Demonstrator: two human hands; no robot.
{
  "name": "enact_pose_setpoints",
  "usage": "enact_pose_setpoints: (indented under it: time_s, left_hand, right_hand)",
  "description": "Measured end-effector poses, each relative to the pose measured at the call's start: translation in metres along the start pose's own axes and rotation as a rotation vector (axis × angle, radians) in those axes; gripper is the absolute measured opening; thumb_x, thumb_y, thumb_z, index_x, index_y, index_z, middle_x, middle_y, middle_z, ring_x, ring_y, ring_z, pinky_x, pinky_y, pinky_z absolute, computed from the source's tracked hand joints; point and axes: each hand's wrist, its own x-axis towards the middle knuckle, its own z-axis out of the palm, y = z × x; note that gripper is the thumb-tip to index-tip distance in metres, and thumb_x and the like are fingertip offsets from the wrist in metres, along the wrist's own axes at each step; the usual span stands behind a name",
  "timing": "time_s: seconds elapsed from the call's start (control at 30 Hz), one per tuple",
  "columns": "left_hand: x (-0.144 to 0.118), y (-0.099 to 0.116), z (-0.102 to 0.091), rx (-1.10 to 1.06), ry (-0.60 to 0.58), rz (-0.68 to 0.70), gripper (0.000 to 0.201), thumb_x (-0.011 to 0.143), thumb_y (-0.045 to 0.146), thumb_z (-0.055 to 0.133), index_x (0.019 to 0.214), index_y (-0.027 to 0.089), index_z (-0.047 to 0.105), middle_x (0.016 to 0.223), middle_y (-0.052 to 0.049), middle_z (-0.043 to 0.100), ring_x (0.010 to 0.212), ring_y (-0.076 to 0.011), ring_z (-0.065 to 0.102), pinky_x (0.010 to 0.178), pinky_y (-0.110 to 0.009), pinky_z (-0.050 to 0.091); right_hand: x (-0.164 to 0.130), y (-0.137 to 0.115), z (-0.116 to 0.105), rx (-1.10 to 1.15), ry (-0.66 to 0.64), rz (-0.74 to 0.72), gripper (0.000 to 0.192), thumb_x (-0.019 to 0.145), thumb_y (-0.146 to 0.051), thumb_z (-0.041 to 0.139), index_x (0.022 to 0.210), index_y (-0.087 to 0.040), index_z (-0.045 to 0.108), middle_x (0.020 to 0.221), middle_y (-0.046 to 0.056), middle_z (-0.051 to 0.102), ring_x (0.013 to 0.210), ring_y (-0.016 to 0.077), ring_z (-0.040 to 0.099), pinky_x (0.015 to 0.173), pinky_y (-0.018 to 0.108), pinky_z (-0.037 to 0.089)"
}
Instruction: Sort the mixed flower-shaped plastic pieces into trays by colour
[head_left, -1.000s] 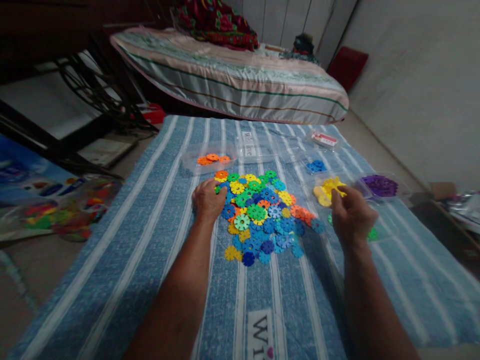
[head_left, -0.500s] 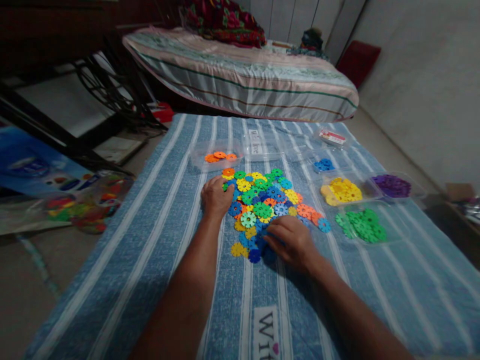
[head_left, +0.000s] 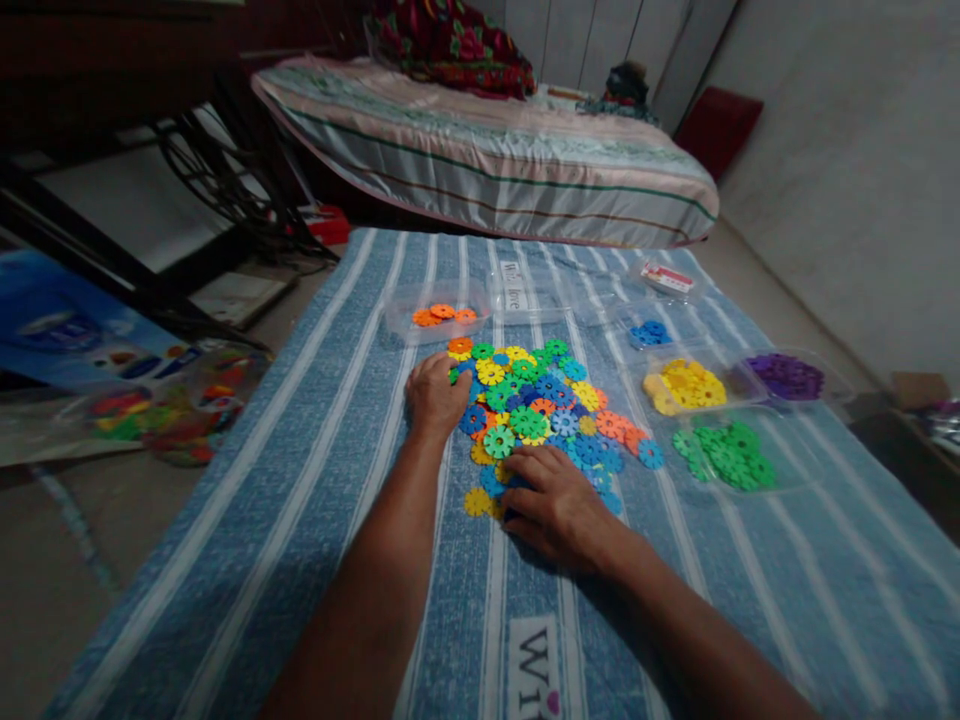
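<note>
Your right hand (head_left: pixel 559 505) lies flat, fingers together, on the near edge of the pile of coloured discs (head_left: pixel 544 410); your left hand (head_left: pixel 437 396), loosely curled, rests on that pile's left edge

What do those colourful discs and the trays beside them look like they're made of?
The discs look like moulded plastic: bright flat colours, notched flower-like rims, a slight sheen. The trays seem thin clear plastic, since their contents and the striped cloth show through. Dim light leaves the finish uncertain.

A blue striped cloth (head_left: pixel 315 470) carries a pile of coloured discs (head_left: pixel 540 410) and clear trays (head_left: pixel 439 310).
</note>
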Motion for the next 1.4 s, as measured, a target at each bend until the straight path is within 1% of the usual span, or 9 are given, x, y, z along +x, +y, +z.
enact_pose_setpoints:
  time_s: [0.17, 0.33, 0.57, 0.7, 0.87, 1.03, 1.13, 1.3, 1.4]
  left_hand:
    - [0.0, 0.001, -0.001, 0.001, -0.004, -0.002, 0.017, 0.079, 0.029, 0.059, 0.09, 0.019, 0.066, 0.117, -0.011, 0.068, 0.111, -0.0266, 0.06, 0.1, -0.039, 0.044]
    - [0.0, 0.0, 0.0, 0.002, -0.005, 0.004, 0.019, 0.08, 0.028, 0.057, 0.092, 0.017, 0.067, 0.116, -0.012, 0.069, 0.112, -0.0269, 0.06, 0.1, -0.039, 0.044]
    - [0.0, -0.002, 0.003, 0.003, 0.019, 0.008, 0.016, 0.079, 0.029, 0.057, 0.089, 0.021, 0.066, 0.113, -0.008, 0.07, 0.109, -0.0249, 0.061, 0.099, -0.038, 0.045]
    - [0.0, -0.002, 0.003, 0.002, 0.022, 0.005, 0.015, 0.079, 0.029, 0.057, 0.089, 0.022, 0.066, 0.114, -0.008, 0.069, 0.109, -0.0249, 0.061, 0.099, -0.038, 0.044]
    - [0.0, -0.003, 0.004, 0.002, 0.014, 0.002, 0.015, 0.079, 0.029, 0.058, 0.089, 0.021, 0.066, 0.115, -0.009, 0.069, 0.11, -0.0253, 0.06, 0.1, -0.039, 0.044]
    - [0.0, -0.003, 0.003, 0.005, 0.007, 0.012, 0.017, 0.08, 0.03, 0.057, 0.091, 0.02, 0.066, 0.115, -0.011, 0.068, 0.112, -0.0256, 0.06, 0.1, -0.038, 0.043]
    - [0.0, -0.002, 0.002, 0.012, 0.009, 0.011, 0.016, 0.08, 0.029, 0.058, 0.09, 0.02, 0.066, 0.114, -0.01, 0.069, 0.111, -0.0255, 0.06, 0.099, -0.037, 0.044]
    - [0.001, 0.0, 0.001, 0.015, 0.003, 0.01, 0.017, 0.08, 0.029, 0.058, 0.091, 0.018, 0.067, 0.113, -0.011, 0.069, 0.11, -0.0265, 0.061, 0.098, -0.039, 0.045]
    - [0.001, 0.0, 0.001, 0.021, 0.003, 0.008, 0.017, 0.08, 0.028, 0.058, 0.091, 0.018, 0.067, 0.111, -0.01, 0.07, 0.109, -0.0264, 0.062, 0.098, -0.038, 0.045]
  right_hand:
    - [-0.003, 0.001, -0.003, 0.04, 0.01, 0.009, 0.008, 0.09, -0.025, 0.062, 0.09, -0.018, 0.067, 0.117, 0.01, 0.061, 0.119, 0.0263, 0.05, 0.1, 0.043, 0.041]
    - [-0.007, 0.009, -0.009, 0.045, 0.016, 0.074, 0.006, 0.089, -0.021, 0.061, 0.086, -0.018, 0.066, 0.113, 0.009, 0.063, 0.111, 0.025, 0.054, 0.095, 0.041, 0.044]
    - [-0.02, 0.032, -0.013, -0.007, 0.119, 0.192, 0.01, 0.091, -0.023, 0.056, 0.09, -0.019, 0.066, 0.109, 0.011, 0.064, 0.103, 0.0242, 0.058, 0.088, 0.039, 0.048]
    - [-0.023, 0.034, -0.011, -0.053, 0.218, 0.263, 0.015, 0.093, -0.023, 0.053, 0.093, -0.019, 0.067, 0.105, 0.011, 0.065, 0.098, 0.0236, 0.059, 0.089, 0.039, 0.049]
    - [-0.013, 0.023, 0.0, -0.098, 0.276, 0.216, 0.016, 0.094, -0.025, 0.053, 0.096, -0.019, 0.068, 0.114, 0.012, 0.062, 0.116, 0.0271, 0.052, 0.098, 0.043, 0.045]
    - [-0.002, 0.016, 0.01, -0.197, 0.181, 0.241, 0.021, 0.09, -0.03, 0.061, 0.103, -0.014, 0.066, 0.128, 0.018, 0.056, 0.127, 0.0351, 0.042, 0.101, 0.052, 0.04]
    - [-0.001, 0.016, 0.014, -0.223, 0.179, 0.263, 0.017, 0.091, -0.027, 0.058, 0.099, -0.015, 0.067, 0.129, 0.017, 0.056, 0.127, 0.0334, 0.043, 0.101, 0.05, 0.041]
    - [-0.003, 0.018, 0.017, -0.164, 0.354, 0.178, 0.017, 0.093, -0.021, 0.052, 0.089, -0.019, 0.068, 0.113, 0.012, 0.064, 0.118, 0.0277, 0.052, 0.095, 0.044, 0.047]
    - [-0.003, 0.025, 0.01, -0.132, 0.493, 0.113, 0.016, 0.094, -0.019, 0.052, 0.088, -0.019, 0.067, 0.104, 0.011, 0.067, 0.109, 0.0252, 0.059, 0.09, 0.042, 0.051]
